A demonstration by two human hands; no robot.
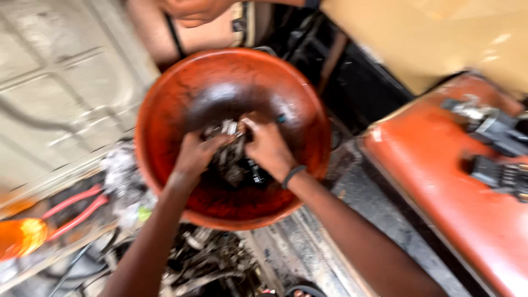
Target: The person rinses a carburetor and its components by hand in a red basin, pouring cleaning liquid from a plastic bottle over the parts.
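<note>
A large round red bowl [165, 110], dirty inside, fills the middle of the head view. At its bottom lies a dark greasy metal part [231, 159] with several small pieces around it. My left hand [195, 154] grips the part from the left. Pressed against the part's right side, my right hand [267, 146] has its fingers closed on it and a dark band on the wrist. The picture is blurred, so the part's exact shape is unclear.
Red-handled pliers [74, 212] lie at the left beside an orange object [19, 236]. A heap of dark metal scraps [203, 258] sits below the bowl. At right an orange-red surface [440, 165] carries black parts [498, 148]. Another person's hand [192, 11] shows at the top.
</note>
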